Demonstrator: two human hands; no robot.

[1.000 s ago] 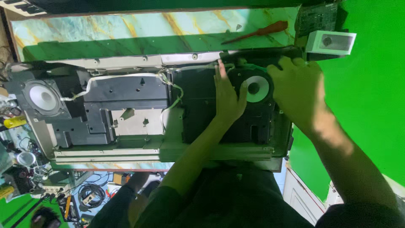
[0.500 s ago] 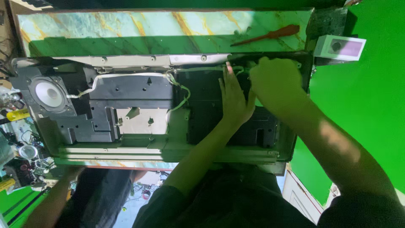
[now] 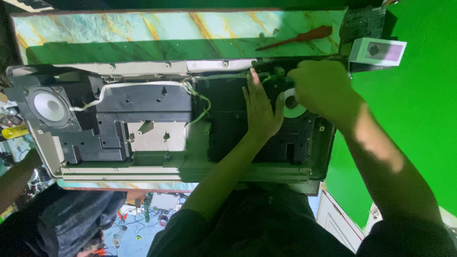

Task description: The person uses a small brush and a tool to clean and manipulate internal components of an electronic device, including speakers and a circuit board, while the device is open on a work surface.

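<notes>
A small white box with a pale purple face and a dark round mark (image 3: 378, 51) sat at the far right corner, beside a dark circuit board (image 3: 364, 24), with bright green backdrop (image 3: 419, 119) behind it. A red-handled screwdriver (image 3: 295, 38) lay well apart from the hands on the green-and-gold marbled tabletop (image 3: 143, 33).

On that tabletop lay a long opened grey-and-black plastic electronics chassis (image 3: 157, 138), with a round white-coned speaker (image 3: 49, 106) at its left end and white and green wires (image 3: 143, 86) running across its middle.

The left hand (image 3: 261, 112) lay flat, fingers together and extended, palm pressed on the black panel just left of a round white speaker (image 3: 294, 107) at the chassis's right end; its grip enclosed nothing. The right hand (image 3: 323, 90) was curled over that speaker's upper edge, covering most of it; the fingers seemed bent around something there, but I could not tell whether they clamped it.

Compared with half a second earlier, a sliver of the white speaker showed below the right hand, which had hidden it then; the left hand had stayed in place. Another person's forearm (image 3: 16, 176) showed at the lower left.
</notes>
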